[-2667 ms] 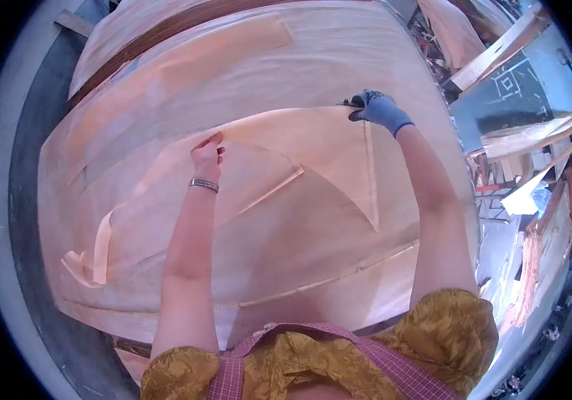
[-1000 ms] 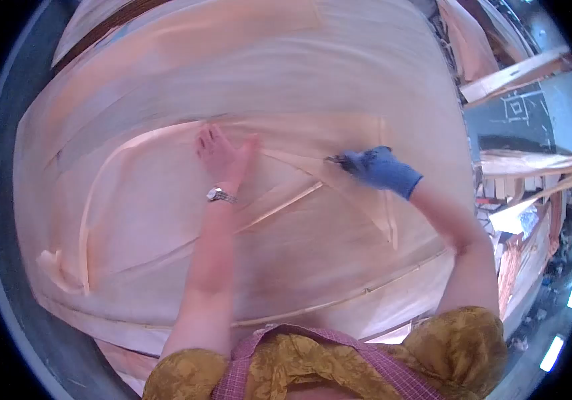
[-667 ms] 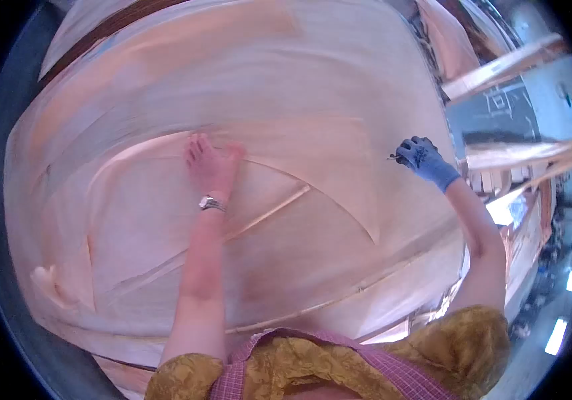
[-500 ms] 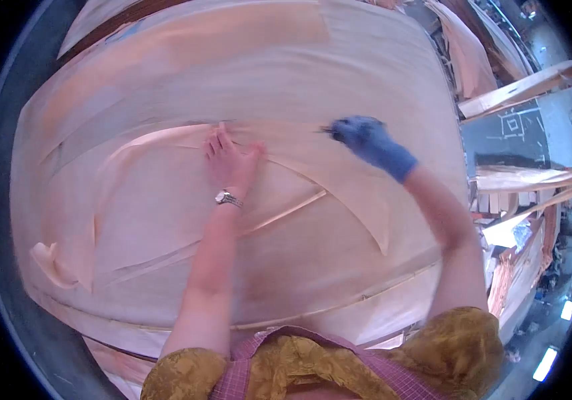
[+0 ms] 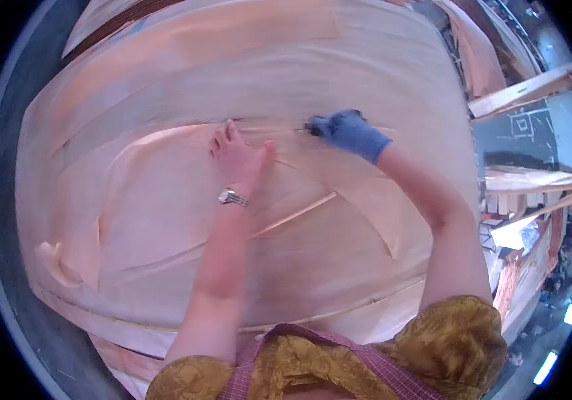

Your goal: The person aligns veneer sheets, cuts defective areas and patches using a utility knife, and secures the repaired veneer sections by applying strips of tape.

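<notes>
From my head, I see my bare left hand [image 5: 238,157] spread flat, gripping nothing, on a pale sheet [image 5: 369,193]. Just right of it, my gloved right hand [image 5: 349,135] is curled round a small, blurred tool [image 5: 305,127] by the sheet's far edge. A curled strip [image 5: 59,267] lies on the broad surface [image 5: 293,293], nearer me and left of both hands. Well right, a marked dark board [image 5: 519,130].

Hands [image 5: 238,157] over sheet [image 5: 286,267], plank [image 5: 523,92] at right

The right hand [image 5: 349,135] is blurred, its dark tool [image 5: 309,128] too small to identify; the left hand [image 5: 241,158] hides sheet [image 5: 365,190] beneath
</notes>
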### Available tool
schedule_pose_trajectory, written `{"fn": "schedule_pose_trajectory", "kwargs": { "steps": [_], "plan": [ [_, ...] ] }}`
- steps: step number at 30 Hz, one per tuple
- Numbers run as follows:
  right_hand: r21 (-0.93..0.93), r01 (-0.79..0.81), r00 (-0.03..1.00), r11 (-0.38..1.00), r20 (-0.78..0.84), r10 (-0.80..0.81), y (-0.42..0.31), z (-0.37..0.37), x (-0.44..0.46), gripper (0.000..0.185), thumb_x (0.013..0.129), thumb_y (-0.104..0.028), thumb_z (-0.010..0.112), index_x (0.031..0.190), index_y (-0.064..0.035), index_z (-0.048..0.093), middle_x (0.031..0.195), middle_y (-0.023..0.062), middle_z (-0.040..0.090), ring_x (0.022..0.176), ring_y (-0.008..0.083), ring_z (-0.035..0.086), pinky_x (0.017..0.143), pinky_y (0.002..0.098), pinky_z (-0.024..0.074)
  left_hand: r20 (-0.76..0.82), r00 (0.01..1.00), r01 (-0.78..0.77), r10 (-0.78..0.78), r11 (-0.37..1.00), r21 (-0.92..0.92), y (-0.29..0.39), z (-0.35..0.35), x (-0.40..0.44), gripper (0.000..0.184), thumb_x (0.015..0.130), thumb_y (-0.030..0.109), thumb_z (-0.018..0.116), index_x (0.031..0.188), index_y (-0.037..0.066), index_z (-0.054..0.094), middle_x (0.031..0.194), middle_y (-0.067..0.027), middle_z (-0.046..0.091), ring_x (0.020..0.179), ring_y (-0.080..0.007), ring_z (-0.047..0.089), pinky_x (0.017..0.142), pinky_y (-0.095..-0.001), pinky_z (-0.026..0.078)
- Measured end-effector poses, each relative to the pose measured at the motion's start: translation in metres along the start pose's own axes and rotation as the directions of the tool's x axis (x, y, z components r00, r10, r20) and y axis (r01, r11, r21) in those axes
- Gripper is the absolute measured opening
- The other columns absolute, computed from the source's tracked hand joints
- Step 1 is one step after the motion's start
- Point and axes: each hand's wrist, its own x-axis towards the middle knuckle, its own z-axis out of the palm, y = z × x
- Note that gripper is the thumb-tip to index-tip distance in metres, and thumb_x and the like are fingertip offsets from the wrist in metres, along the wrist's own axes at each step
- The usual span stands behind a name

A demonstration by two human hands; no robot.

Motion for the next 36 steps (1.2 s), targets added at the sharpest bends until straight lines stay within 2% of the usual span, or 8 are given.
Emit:
{"fn": "schedule_pose_trajectory", "kwargs": {
  "steps": [8, 9, 11, 12, 15, 29, 33, 36],
  "plan": [
    [-0.079, -0.355, 0.932, 0.931, 0.052, 0.360, 0.051, 0.025, -0.147, 0.017, 0.100, -0.026, 0.048, 0.114, -0.0180, 0.053, 0.088, 0.0114, 0.069, 0.072, 0.0331, 0.071, 0.054, 0.0482, 0.0531, -0.271, 0.889, -0.305, 0.370, 0.917, 0.256, 0.018, 0.044, -0.006, 0.065, 0.081, 0.036, 0.071, 0.135, 0.005, 0.052, 0.130, -0.0202, 0.053, 0.128, -0.0356, 0.045, 0.108, -0.0474, 0.035],
    [-0.104, -0.375, 0.924, 0.921, 0.040, 0.381, 0.047, 0.024, -0.146, 0.016, 0.099, -0.025, 0.048, 0.114, -0.0180, 0.052, 0.088, 0.0114, 0.069, 0.073, 0.0332, 0.071, 0.055, 0.0483, 0.0533, -0.241, 0.945, -0.322, 0.223, 0.767, -0.555, 0.033, 0.104, -0.015, 0.057, 0.082, 0.032, 0.069, 0.131, 0.007, 0.056, 0.127, -0.0179, 0.057, 0.126, -0.0332, 0.048, 0.105, -0.0472, 0.037],
    [-0.150, -0.384, 0.917, 0.911, 0.053, 0.395, 0.050, 0.032, -0.146, 0.016, 0.099, -0.025, 0.048, 0.113, -0.0176, 0.051, 0.086, 0.0109, 0.069, 0.072, 0.0311, 0.071, 0.051, 0.0483, 0.0523, 0.014, 0.929, -0.242, 0.371, 0.635, -0.734, 0.108, 0.107, -0.046, 0.045, 0.083, 0.028, 0.066, 0.124, 0.011, 0.062, 0.124, -0.0123, 0.060, 0.119, -0.0319, 0.054, 0.101, -0.0491, 0.039],
    [-0.169, -0.388, 0.913, 0.906, 0.059, 0.403, 0.050, 0.034, -0.146, 0.016, 0.099, -0.028, 0.048, 0.111, -0.0169, 0.051, 0.084, 0.0109, 0.069, 0.070, 0.0296, 0.071, 0.051, 0.0480, 0.0519, 0.224, 0.849, -0.438, 0.479, 0.874, -0.208, 0.143, 0.061, -0.056, 0.041, 0.082, 0.028, 0.064, 0.121, 0.013, 0.065, 0.126, -0.0090, 0.060, 0.115, -0.0330, 0.057, 0.100, -0.0510, 0.039],
    [-0.056, -0.506, 0.850, 0.861, 0.138, 0.508, 0.029, 0.034, -0.180, 0.017, 0.099, -0.028, 0.048, 0.109, -0.0140, 0.050, 0.081, 0.0135, 0.070, 0.069, 0.0295, 0.071, 0.050, 0.0492, 0.0521, 0.138, 0.875, -0.458, 0.464, 0.886, -0.073, 0.150, 0.087, -0.067, 0.037, 0.083, 0.032, 0.065, 0.116, 0.014, 0.068, 0.122, -0.0065, 0.062, 0.115, -0.0317, 0.055, 0.098, -0.0512, 0.039],
    [0.118, -0.824, 0.557, 0.555, 0.354, 0.752, -0.042, 0.020, -0.268, 0.024, 0.099, -0.023, 0.044, 0.116, -0.0067, 0.048, 0.093, 0.0208, 0.071, 0.086, 0.0383, 0.071, 0.069, 0.0519, 0.0551, -0.080, 0.841, -0.538, 0.536, 0.843, -0.004, 0.143, 0.078, -0.073, 0.044, 0.082, 0.043, 0.067, 0.120, 0.019, 0.063, 0.122, -0.0024, 0.060, 0.118, -0.0263, 0.051, 0.096, -0.0482, 0.038],
    [0.691, -0.532, 0.604, 0.490, -0.096, 0.791, -0.021, 0.066, -0.265, 0.025, 0.100, -0.028, 0.047, 0.105, -0.0043, 0.053, 0.100, 0.0213, 0.070, 0.095, 0.0383, 0.068, 0.075, 0.0475, 0.0537, -0.175, 0.812, -0.574, 0.556, 0.816, -0.069, 0.140, 0.085, -0.070, 0.036, 0.083, 0.037, 0.066, 0.115, 0.019, 0.065, 0.120, -0.0036, 0.062, 0.113, -0.0273, 0.054, 0.091, -0.0496, 0.041],
    [0.862, -0.173, 0.587, 0.477, -0.299, 0.753, -0.030, 0.029, -0.187, 0.026, 0.100, -0.030, 0.049, 0.104, -0.0048, 0.054, 0.096, 0.0204, 0.068, 0.091, 0.0398, 0.066, 0.073, 0.0495, 0.0512, 0.375, 0.738, -0.583, 0.561, 0.810, -0.064, 0.140, 0.034, -0.043, 0.033, 0.085, 0.031, 0.064, 0.116, 0.019, 0.063, 0.122, -0.0056, 0.062, 0.112, -0.0286, 0.056, 0.089, -0.0500, 0.043]
  ]
}}
